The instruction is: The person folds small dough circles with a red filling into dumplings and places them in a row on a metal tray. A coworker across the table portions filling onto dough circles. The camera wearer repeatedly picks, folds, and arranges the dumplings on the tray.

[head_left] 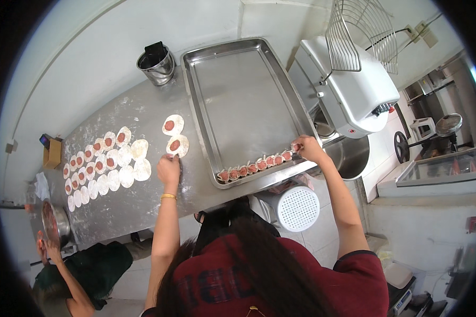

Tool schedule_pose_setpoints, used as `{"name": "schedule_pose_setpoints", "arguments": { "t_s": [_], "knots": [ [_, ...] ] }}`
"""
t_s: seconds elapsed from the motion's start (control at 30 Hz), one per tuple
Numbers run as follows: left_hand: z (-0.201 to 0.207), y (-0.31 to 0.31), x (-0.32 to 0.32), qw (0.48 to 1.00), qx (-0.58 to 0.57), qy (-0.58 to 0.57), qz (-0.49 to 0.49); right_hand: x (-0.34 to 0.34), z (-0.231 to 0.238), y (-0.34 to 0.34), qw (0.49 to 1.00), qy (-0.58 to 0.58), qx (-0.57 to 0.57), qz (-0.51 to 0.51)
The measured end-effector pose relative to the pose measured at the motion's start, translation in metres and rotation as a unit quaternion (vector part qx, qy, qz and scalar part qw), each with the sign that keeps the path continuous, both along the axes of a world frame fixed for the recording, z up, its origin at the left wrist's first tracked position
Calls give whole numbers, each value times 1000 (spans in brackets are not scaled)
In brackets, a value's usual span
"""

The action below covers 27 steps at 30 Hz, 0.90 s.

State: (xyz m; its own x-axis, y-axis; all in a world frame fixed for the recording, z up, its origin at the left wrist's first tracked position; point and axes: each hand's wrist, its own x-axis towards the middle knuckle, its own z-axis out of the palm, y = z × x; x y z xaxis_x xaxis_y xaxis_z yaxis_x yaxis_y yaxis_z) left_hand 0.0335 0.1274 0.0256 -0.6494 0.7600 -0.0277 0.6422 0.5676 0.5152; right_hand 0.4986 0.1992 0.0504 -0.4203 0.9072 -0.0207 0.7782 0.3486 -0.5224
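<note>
My right hand [309, 149] is over the near right corner of a large metal tray [243, 90]. Its fingers are closed on a small filled dumpling [295, 147] at the right end of a row of several dumplings [252, 168] along the tray's near edge. On the steel table left of the tray, my left hand [168, 171] has its fingers curled together at the near edge of a round dough wrapper [184, 150] topped with pink meat filling. Another filled wrapper [173, 125] lies flat just beyond it.
Rows of wrappers [101, 184], several topped with meat, lie on the floured table [143, 206]. A metal pail [157, 68] stands at the back, a white machine [349, 90] right of the tray. At left, another person's hands [48, 248] are by a metal bowl [58, 222]. A white stool [298, 208] stands below.
</note>
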Motion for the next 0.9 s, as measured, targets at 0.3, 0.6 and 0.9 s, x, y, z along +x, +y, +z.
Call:
{"name": "schedule_pose_setpoints", "arguments": {
  "t_s": [0.3, 0.6, 0.9],
  "knots": [
    [-17, -5, 6, 999, 11, -40, 34, 3, 4, 2, 992, -14, -74, 101],
    [-23, -41, 10, 996, 27, -80, 21, 1, 5, 6, 977, 86, -146, 127],
    [-20, -58, 9, 995, 23, -98, 24, 5, 12, 14, 962, 26, -198, 189]
  ]
}}
